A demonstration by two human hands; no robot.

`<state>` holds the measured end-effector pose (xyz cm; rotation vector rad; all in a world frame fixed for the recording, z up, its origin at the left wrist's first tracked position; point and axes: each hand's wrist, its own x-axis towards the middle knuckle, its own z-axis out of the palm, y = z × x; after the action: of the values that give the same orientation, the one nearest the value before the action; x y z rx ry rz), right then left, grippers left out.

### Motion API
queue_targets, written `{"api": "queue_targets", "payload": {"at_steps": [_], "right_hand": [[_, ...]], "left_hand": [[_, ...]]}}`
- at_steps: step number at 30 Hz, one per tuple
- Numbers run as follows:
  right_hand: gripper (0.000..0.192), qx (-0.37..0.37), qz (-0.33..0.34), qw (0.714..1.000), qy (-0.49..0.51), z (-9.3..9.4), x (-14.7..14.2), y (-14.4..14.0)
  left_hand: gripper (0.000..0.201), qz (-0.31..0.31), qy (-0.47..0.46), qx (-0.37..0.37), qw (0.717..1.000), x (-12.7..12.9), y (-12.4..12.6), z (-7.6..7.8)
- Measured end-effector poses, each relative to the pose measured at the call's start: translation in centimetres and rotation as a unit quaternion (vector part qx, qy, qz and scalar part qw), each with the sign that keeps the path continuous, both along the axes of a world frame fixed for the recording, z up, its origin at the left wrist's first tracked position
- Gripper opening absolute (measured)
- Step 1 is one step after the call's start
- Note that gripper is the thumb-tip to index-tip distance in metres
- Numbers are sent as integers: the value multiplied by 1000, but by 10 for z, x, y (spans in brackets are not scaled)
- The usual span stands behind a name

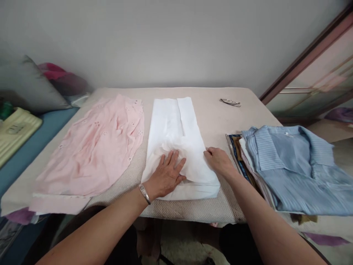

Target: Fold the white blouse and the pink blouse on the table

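A folded white garment (176,129) lies lengthwise in the middle of the beige table (215,117). My left hand (167,173) rests flat on its near part, fingers spread, a silver bracelet on the wrist. At the garment's right edge my right hand (219,160) pinches the white cloth with its fingertips. A pink eyelet garment (96,147) is spread flat to the left of the white one, and neither hand touches it.
A stack of folded clothes topped by a light blue striped shirt (295,165) sits at the table's right edge. Eyeglasses (230,102) lie at the far right. Left of the table are a grey pillow (30,86), a blue surface and a yellow-green item (15,130).
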<state>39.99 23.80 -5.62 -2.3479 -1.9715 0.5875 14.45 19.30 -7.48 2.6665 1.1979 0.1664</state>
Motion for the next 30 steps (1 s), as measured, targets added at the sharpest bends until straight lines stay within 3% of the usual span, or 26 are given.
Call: {"api": "queue_targets", "payload": {"at_steps": [4,7,11,13,16,19,23,30], "right_hand": [[39,-19,-6,998,-52,1,-1,-4],[44,43,-15,993,-109,5,-15,-17],[48,213,120,965,-95,6,-37,-34],[52,245,191,948,-72,0,-45,-39],[55,217,257,940,-63,-17,-49,-41],[56,180,277,942,-64,-28,-46,-40],[53,190,266,943,-60,-26,-48,-42],[52,201,293,934,-29,-27,-58,-49]], "left_hand": [[67,2,0,-28,1000,1,-2,3],[64,-7,-29,-71,997,-6,9,22],[50,55,-151,-59,985,-32,39,54],[46,112,-167,-26,979,-48,53,59],[35,245,-72,-36,966,-69,67,52],[25,354,25,-65,933,-78,76,42],[27,380,23,-108,918,-75,81,32],[16,378,28,-95,921,-73,84,21]]}}
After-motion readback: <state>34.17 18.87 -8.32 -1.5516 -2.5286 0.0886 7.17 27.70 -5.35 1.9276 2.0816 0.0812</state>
